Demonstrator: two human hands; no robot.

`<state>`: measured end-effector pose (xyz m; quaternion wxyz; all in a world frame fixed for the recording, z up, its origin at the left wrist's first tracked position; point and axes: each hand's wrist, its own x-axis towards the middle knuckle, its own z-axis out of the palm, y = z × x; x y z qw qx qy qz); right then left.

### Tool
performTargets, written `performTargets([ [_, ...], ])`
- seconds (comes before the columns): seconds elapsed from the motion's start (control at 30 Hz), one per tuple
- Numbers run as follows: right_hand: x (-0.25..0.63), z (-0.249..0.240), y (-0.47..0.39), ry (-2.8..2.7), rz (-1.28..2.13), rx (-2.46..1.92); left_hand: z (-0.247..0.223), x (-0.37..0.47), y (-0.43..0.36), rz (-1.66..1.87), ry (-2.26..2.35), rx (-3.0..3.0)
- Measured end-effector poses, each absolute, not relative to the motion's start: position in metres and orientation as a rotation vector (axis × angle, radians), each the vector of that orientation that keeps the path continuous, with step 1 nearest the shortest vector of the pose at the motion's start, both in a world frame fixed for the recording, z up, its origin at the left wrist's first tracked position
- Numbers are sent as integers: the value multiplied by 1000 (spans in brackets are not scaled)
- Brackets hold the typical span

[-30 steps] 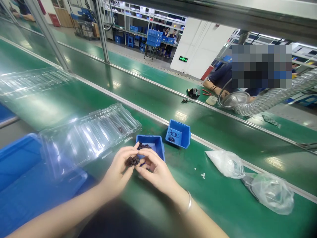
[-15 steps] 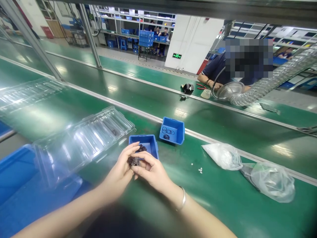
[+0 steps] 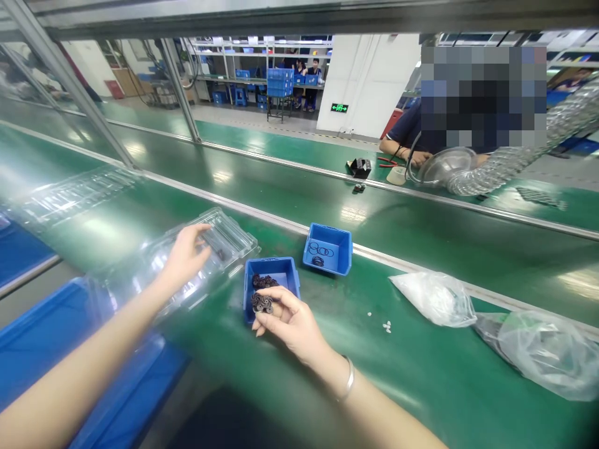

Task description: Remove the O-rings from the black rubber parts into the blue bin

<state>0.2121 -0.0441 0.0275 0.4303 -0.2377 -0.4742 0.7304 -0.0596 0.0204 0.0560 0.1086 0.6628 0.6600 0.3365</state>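
My right hand (image 3: 292, 321) grips a dark part with swirled vanes (image 3: 262, 304) between thumb and fingers, over the near side of a blue bin (image 3: 285, 265). More dark parts (image 3: 262, 281) lie in that bin. My left hand (image 3: 188, 252) is over a clear plastic tray (image 3: 234, 234), its thumb and fingers apart and nothing seen between them. A small dark piece (image 3: 221, 254) shows in the tray just right of this hand. Behind the first bin, a second blue bin (image 3: 346, 249) holds several thin black rings (image 3: 322, 251).
Two plastic bags (image 3: 435, 299) (image 3: 552, 352) lie on the green table at right, with small white pieces (image 3: 387, 327) nearer me. Large blue crates (image 3: 42, 324) stand at lower left. Across the metal rail, a person (image 3: 402, 146) works beside a clear duct hose (image 3: 496, 174) and red-handled pliers (image 3: 387, 163).
My left hand has let go of the vaned part and moved left and up over the clear tray. The right hand still holds the part. The view has shifted slightly.
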Motion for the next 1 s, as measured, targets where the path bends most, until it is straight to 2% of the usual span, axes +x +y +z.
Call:
performTargets([
  [0.27,213,22,-42,-1176,1810,-618,23,-69,65,185,2031,2069],
  [0.47,213,19,-41,-1166,1772,-606,18,-71,85,-48,2060,2029],
  [0.6,212,16,-40,-1180,1720,-573,21,-72,89,15,2061,2069],
  [0.73,212,17,-40,-1193,1680,-540,31,-71,80,232,2080,2128],
  [1.0,213,19,-40,-1202,1667,-526,64,-65,12,723,1995,2082],
])
